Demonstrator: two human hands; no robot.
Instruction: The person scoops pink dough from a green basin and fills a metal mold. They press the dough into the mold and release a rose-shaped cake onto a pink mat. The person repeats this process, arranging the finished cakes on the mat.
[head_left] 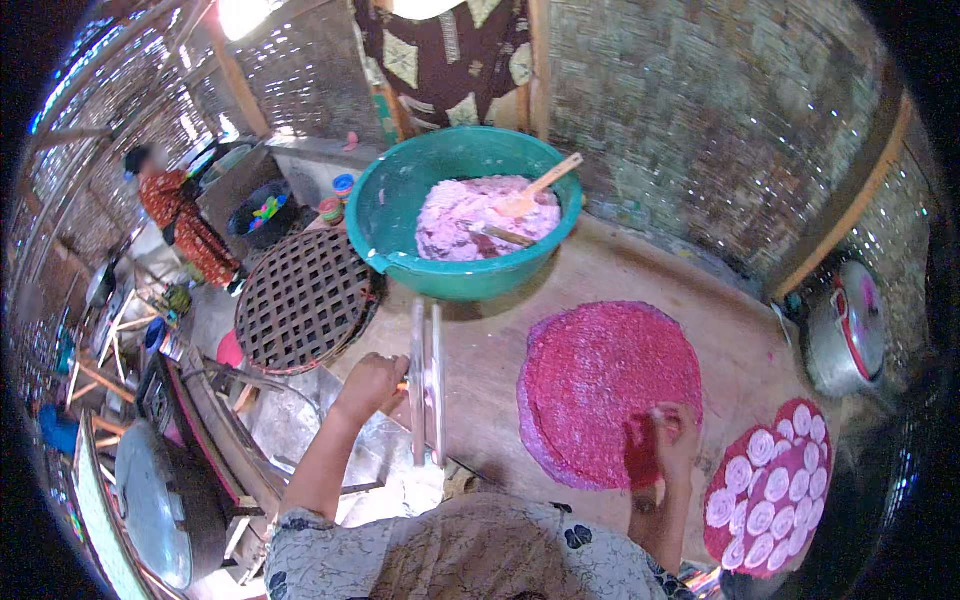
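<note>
My left hand (372, 384) is closed at the side of a metal tool (418, 385) with two long parallel bars. A small orange piece shows between the fingers and the nearer bar. My right hand (678, 436) hovers over the right part of a round red mesh mat (605, 375), its fingers curled together. Whatever they hold, if anything, is too small to make out. Farther right, another red mat (745, 498) carries several pale pink coiled rounds. Beyond my hands, a large green basin (450, 275) contains pink dough (445, 215) and a wooden spatula (540, 190).
The basin and mats rest on a wooden table (480, 370). A lattice tray (305, 300) lies to the left. A lidded metal pot (845, 335) stands at the right, a large pot (160, 510) at the lower left. Another person (180, 215) stands far left.
</note>
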